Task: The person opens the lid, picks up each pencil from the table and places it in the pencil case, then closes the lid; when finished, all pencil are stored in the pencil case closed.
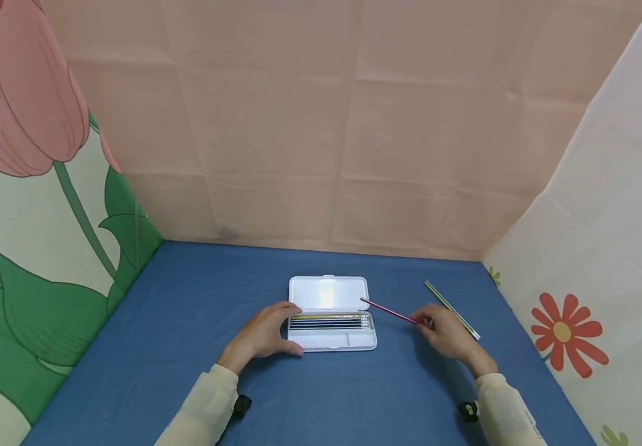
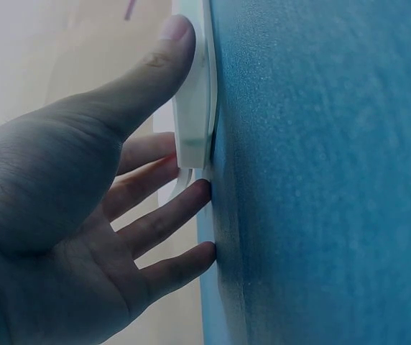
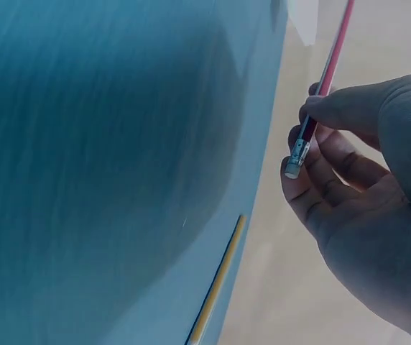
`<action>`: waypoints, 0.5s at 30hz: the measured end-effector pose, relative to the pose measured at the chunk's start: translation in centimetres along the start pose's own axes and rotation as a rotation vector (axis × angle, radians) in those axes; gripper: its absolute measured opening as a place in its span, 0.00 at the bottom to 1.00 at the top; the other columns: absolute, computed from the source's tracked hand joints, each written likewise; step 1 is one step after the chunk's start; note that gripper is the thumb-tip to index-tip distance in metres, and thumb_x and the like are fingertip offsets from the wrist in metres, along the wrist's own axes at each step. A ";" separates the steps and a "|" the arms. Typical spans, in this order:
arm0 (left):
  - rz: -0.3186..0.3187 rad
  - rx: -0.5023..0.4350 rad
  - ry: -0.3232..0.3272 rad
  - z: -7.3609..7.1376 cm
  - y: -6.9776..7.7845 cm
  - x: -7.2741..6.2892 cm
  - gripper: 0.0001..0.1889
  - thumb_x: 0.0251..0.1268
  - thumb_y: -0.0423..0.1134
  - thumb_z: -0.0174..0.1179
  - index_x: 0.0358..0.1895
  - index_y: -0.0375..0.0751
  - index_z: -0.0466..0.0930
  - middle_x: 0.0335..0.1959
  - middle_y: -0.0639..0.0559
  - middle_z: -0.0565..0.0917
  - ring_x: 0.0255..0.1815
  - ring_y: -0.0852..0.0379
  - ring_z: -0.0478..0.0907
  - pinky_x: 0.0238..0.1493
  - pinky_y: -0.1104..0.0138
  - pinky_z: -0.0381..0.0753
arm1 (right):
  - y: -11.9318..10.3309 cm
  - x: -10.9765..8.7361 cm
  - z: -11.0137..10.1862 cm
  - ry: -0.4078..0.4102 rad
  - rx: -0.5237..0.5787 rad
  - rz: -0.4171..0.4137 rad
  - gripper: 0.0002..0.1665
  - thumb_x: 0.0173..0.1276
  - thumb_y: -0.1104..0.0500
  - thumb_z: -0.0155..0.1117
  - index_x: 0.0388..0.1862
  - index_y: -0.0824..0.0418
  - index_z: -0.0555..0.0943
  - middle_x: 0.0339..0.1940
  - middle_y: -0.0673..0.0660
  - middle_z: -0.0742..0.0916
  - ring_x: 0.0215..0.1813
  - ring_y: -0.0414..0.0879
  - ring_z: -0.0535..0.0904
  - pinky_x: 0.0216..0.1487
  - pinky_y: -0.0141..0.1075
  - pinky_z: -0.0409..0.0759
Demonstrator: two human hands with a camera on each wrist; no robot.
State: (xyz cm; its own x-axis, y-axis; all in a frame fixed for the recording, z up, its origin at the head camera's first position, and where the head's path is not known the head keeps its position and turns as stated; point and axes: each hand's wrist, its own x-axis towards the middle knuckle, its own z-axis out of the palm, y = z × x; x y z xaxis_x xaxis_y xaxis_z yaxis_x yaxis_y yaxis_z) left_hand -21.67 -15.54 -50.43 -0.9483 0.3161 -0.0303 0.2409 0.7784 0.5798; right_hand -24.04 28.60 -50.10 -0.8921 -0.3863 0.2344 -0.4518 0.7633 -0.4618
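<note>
A white pencil case lies unfolded on the blue surface, its lid tipped back behind it. Several pencils lie side by side in its rear compartment. My left hand holds the case's left end, thumb at the front and fingers behind; the left wrist view shows the thumb against the case wall. With thumb and fingertips, my right hand pinches a red pencil near its eraser end. The pencil's other end points left, over the case's right side.
Two or so pencils, one yellow, lie slanted on the blue cloth beyond my right hand. A beige backdrop stands behind, a tulip-printed sheet at left and a white flowered sheet at right.
</note>
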 end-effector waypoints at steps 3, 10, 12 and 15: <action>-0.002 0.006 0.004 0.0 0.0 0.0 0.48 0.52 0.52 0.91 0.77 0.41 0.82 0.81 0.40 0.80 0.79 0.36 0.79 0.81 0.36 0.78 | -0.9 0.5 0.7 -0.017 0.004 -0.004 0.11 0.73 0.73 0.74 0.48 0.61 0.93 0.39 0.51 0.90 0.40 0.37 0.78 0.40 0.32 0.81; -0.011 0.011 0.001 -0.1 0.2 0.0 0.48 0.53 0.52 0.91 0.77 0.42 0.82 0.81 0.41 0.81 0.79 0.36 0.79 0.82 0.36 0.78 | -2.7 1.7 1.8 -0.057 0.011 -0.054 0.13 0.73 0.73 0.74 0.49 0.59 0.94 0.39 0.48 0.89 0.41 0.37 0.79 0.42 0.33 0.81; -0.012 0.013 -0.002 -0.1 0.2 0.0 0.48 0.53 0.53 0.91 0.77 0.42 0.82 0.81 0.41 0.80 0.80 0.37 0.79 0.82 0.36 0.78 | -3.1 2.0 2.1 -0.078 0.014 -0.066 0.13 0.73 0.73 0.74 0.50 0.58 0.94 0.38 0.47 0.88 0.41 0.37 0.78 0.42 0.33 0.81; -0.010 0.014 -0.002 -0.1 0.2 0.1 0.48 0.53 0.53 0.91 0.77 0.42 0.82 0.81 0.41 0.80 0.79 0.37 0.79 0.82 0.36 0.78 | -3.8 2.4 2.4 -0.106 0.024 -0.082 0.13 0.74 0.72 0.74 0.51 0.58 0.94 0.37 0.45 0.87 0.40 0.37 0.77 0.41 0.32 0.79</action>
State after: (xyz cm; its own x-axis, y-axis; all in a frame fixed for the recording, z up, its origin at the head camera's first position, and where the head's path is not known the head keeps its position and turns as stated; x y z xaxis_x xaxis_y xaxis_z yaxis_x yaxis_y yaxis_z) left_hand -21.69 -15.44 -50.27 -0.9503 0.3091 -0.0382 0.2338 0.7890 0.5681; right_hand -24.47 23.56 -49.83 -0.8465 -0.5008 0.1808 -0.5222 0.7145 -0.4656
